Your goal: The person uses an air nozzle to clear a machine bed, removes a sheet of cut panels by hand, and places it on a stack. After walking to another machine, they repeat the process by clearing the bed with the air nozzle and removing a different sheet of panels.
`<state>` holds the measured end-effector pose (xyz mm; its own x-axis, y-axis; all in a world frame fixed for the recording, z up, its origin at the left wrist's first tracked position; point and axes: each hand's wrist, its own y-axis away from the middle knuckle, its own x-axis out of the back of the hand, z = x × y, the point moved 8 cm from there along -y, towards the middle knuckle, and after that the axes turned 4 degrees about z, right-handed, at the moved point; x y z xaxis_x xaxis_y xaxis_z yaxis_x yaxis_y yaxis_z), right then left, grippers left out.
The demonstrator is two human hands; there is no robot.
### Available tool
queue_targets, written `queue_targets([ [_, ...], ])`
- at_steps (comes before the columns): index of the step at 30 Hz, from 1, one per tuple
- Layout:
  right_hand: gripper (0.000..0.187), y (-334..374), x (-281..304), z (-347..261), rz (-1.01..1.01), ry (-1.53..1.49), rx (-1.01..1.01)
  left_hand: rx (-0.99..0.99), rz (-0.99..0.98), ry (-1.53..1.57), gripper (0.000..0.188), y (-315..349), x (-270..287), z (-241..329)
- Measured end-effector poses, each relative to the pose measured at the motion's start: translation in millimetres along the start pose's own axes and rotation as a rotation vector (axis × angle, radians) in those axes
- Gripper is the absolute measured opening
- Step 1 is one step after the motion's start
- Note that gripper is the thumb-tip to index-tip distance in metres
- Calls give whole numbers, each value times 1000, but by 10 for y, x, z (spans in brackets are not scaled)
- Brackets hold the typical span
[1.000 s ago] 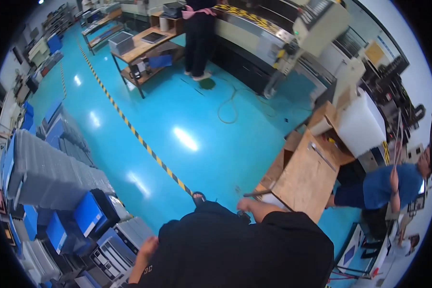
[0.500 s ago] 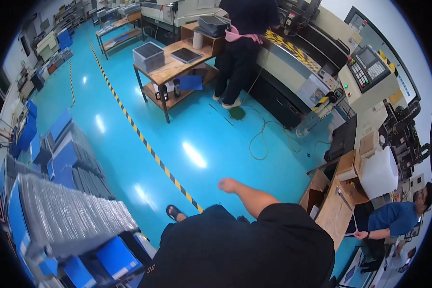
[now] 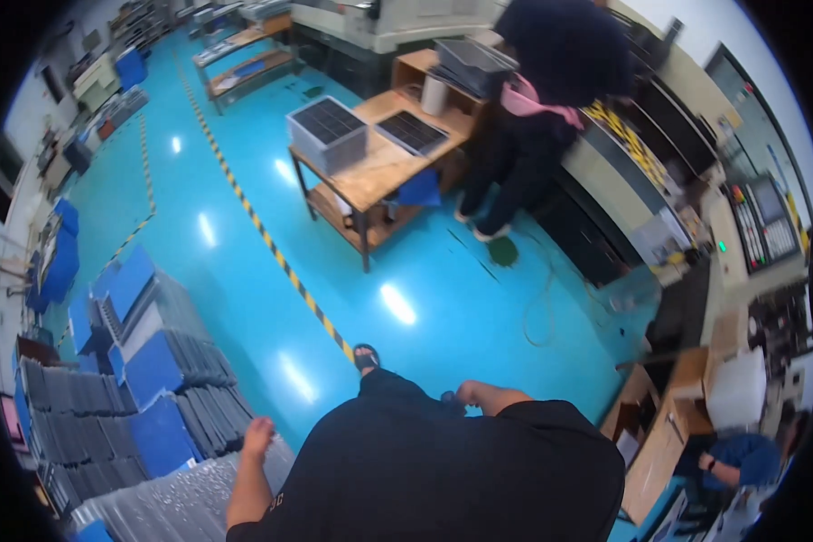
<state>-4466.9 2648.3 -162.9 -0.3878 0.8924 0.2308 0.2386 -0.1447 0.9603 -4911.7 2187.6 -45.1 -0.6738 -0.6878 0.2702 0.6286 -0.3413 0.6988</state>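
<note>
My left hand [image 3: 259,437] hangs at my left side, above the plastic-wrapped stack of grey sheets [image 3: 176,497]. Its fingers look loosely curled with nothing in them, and it is apart from the stack. My right hand [image 3: 467,394] is low in front of my right hip. Its fingers are blurred and partly hidden, next to a small dark object [image 3: 450,398] I cannot make out. One sandalled foot [image 3: 366,359] shows by the yellow-black floor line [image 3: 289,275].
Stacks of grey and blue sheets [image 3: 158,379] line the left. Ahead stands a wooden table [image 3: 370,181] with grey trays [image 3: 330,135]. A person in dark clothes [image 3: 533,154] stands at a machine beyond it. At the right are a wooden bench [image 3: 655,461] and another person in blue [image 3: 745,458].
My left hand has come into view. My right hand has swung back toward my body. The table ahead looks nearer, and a sandalled foot now shows in front of me.
</note>
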Motion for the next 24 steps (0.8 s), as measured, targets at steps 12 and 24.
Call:
queue_targets([
  [12,31,-275,4827,-5192,725,-60,731,-130,-246,-239,37,-1213,369,1035],
  [24,32,-1592,5411,-6236,114,-81,142,97,-58,-305,37,-5273,3277,3657],
])
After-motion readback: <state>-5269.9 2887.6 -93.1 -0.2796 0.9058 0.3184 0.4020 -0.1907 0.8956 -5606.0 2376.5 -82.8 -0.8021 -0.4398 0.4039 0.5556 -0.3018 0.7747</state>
